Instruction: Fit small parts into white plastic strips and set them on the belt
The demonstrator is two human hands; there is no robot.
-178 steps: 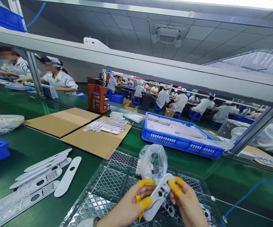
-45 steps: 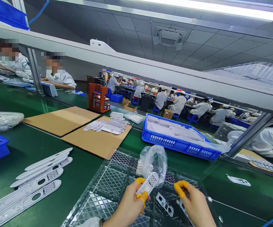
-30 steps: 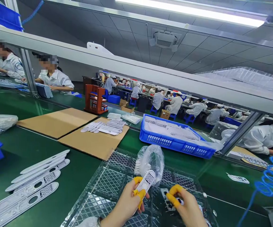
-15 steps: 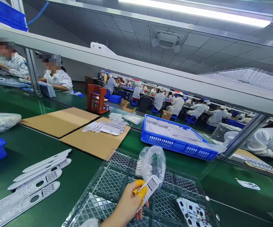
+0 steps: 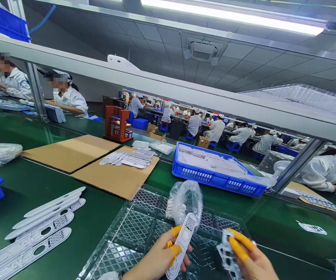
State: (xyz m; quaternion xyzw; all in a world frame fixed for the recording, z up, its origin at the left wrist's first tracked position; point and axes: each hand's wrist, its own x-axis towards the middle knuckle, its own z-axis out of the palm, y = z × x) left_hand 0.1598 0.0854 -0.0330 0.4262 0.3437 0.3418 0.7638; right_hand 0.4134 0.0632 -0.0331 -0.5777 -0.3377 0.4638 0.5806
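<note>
My left hand (image 5: 170, 251), with yellow finger cots, grips a long white plastic remote-control shell (image 5: 183, 241) with rounded ends and small button holes. The shell is tilted above a clear tray (image 5: 121, 229) with a cross-hatched bottom. On the right my right hand (image 5: 251, 254), also in yellow finger cots, has its fingertips closed on a white circuit board (image 5: 228, 243) with dark holes. More of the boards lie partly hidden below it in the tray. Just behind the shell stands an open clear plastic bag (image 5: 189, 198) with small white parts in it.
Several white shells (image 5: 48, 233) lie in a row on the green table at left. Cardboard sheets (image 5: 115, 175) hold more panels. Behind the tray is a blue basket (image 5: 217, 181), near a red-brown fixture (image 5: 117, 124). A metal post (image 5: 298, 165) rises at right. Co-workers sit beyond.
My right hand has come into view from the lower right and taken hold of a circuit board. My left hand has turned the shell more upright, showing its full length.
</note>
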